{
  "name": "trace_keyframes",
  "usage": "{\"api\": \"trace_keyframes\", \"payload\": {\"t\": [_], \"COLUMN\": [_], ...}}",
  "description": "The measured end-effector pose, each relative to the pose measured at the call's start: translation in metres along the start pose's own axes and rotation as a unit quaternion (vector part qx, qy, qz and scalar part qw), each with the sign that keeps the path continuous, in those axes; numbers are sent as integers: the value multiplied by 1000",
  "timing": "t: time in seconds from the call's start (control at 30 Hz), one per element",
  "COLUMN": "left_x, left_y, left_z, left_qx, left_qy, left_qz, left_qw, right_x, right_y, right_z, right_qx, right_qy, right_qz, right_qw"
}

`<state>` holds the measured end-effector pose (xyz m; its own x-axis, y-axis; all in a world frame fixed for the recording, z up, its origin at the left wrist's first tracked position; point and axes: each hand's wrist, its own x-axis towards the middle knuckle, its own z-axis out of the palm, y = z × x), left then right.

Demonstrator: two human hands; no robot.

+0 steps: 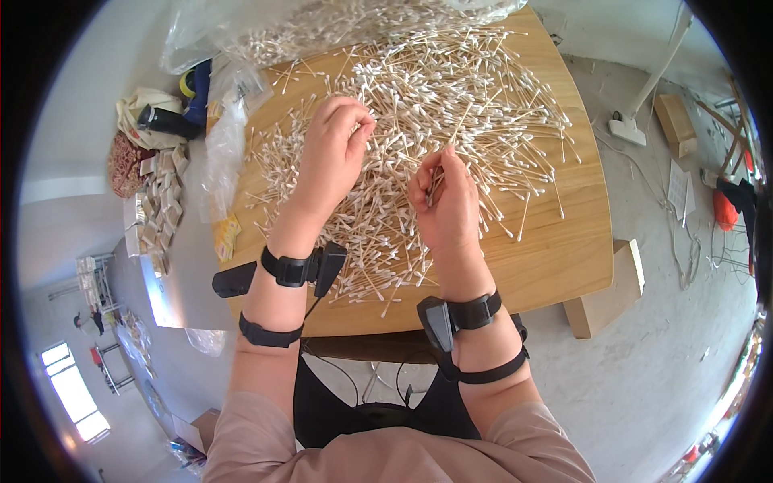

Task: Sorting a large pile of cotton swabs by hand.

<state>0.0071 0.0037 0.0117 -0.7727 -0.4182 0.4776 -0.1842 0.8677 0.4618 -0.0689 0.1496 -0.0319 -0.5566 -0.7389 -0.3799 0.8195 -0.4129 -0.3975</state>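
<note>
Under both sets of fingers lies the wooden desk [564, 266], the largest thing in view, and most of its top is covered by a wide loose heap of cotton swabs [475, 105] with pale sticks and white tips. Beyond the fingers, at the far edge of the desk, a clear plastic bag [241, 32] holds more swabs. To the left of the fingers, off the desk edge, small paper packets [161, 201] lie in a scattered row.

The left hand [330, 157] hovers low over the heap, its fingers [358, 121] pinched together at the tips; I cannot tell if a swab is already between them. The right hand [443, 201] is raised a little nearer to the person, and its fingers [431, 173] are closed around a small bunch of swabs [437, 183] that stands up out of the fist. Both wrists carry black straps with a small black device.

To do this step well, I judge that the left fingers should pick swabs from the loose edge of the heap, not from the tangled middle, and lift them along their length. The right fingers should keep the bunch parallel with even tips and hold it firm but not tight, so that a new swab slides in without pushing others out.
</note>
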Motion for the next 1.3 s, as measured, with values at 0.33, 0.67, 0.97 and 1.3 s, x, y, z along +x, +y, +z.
{"api": "trace_keyframes", "payload": {"t": [0.33,0.67,0.97,1.3], "left_x": [-17,-18,-69,-77], "left_y": [-17,5,74,101], "left_z": [-5,-20,19,25], "left_qx": [-504,-109,-173,-258], "left_qy": [140,166,-103,-51], "left_qz": [-279,-133,-231,-295], "left_qw": [805,971,952,919], "right_x": [0,4,4,5], "right_y": [-8,-18,-20,-18], "right_z": [-1,-8,-11,-15], "right_qx": [140,214,217,208], "right_qy": [-20,-52,-62,-89], "right_qz": [48,34,41,41], "right_qw": [989,975,973,973]}}
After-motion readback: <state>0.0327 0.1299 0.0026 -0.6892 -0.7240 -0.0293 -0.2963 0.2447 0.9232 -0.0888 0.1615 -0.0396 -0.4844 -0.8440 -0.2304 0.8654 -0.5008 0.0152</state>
